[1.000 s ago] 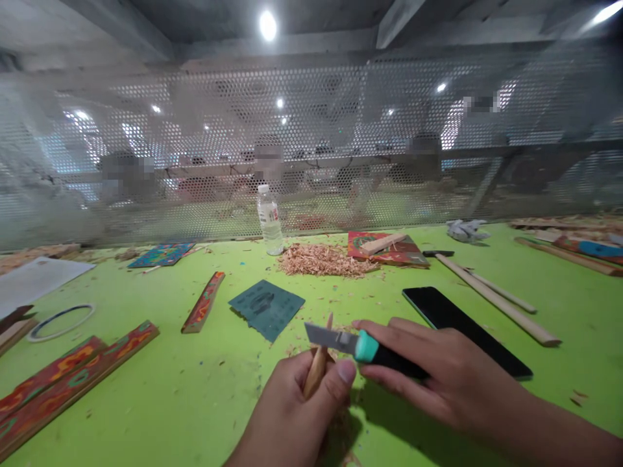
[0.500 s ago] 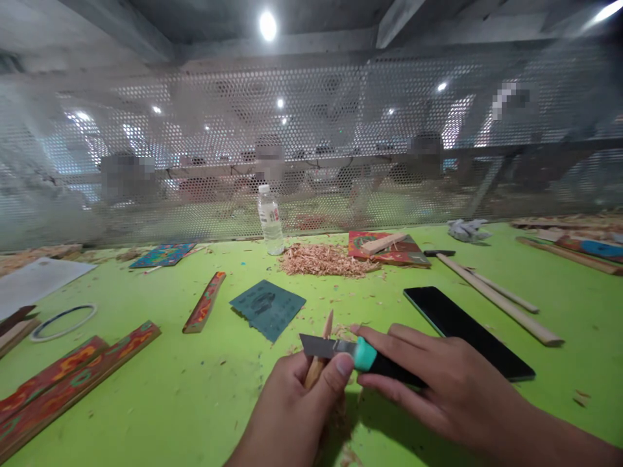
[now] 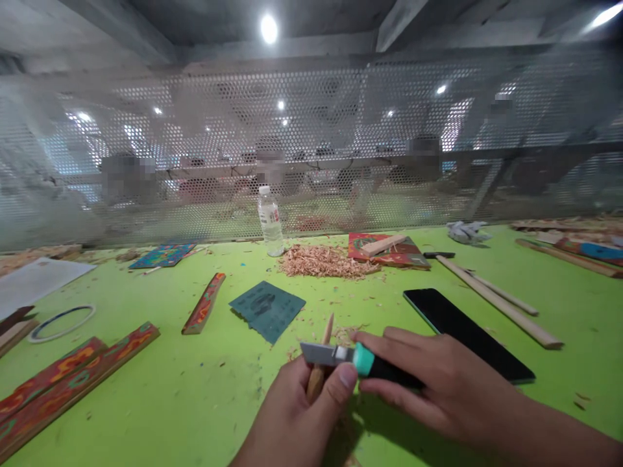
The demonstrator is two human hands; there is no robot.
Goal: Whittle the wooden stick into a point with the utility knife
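My left hand (image 3: 304, 408) is closed around a thin wooden stick (image 3: 316, 381) whose pointed tip sticks up away from me. In my right hand (image 3: 438, 383) is a utility knife (image 3: 364, 360) with a black and teal handle. Its flat blade lies across the stick just above my left fingers, pointing left. My left thumb presses near the base of the blade. The lower end of the stick is hidden in my left hand. Wood shavings (image 3: 344, 335) lie on the table just beyond the blade.
A black phone (image 3: 462, 331) lies right, beside wooden rods (image 3: 506, 311). Sandpaper (image 3: 267, 308), a shavings heap (image 3: 324, 261) and a water bottle (image 3: 270, 224) stand ahead. Painted wooden strips (image 3: 78, 383) and a ring (image 3: 62, 323) lie left. A perforated metal screen (image 3: 311, 143) borders the table's back.
The knife blade has tilted, its face now catching more light, and sits slightly lower on the stick. Both hands have shifted only a little.
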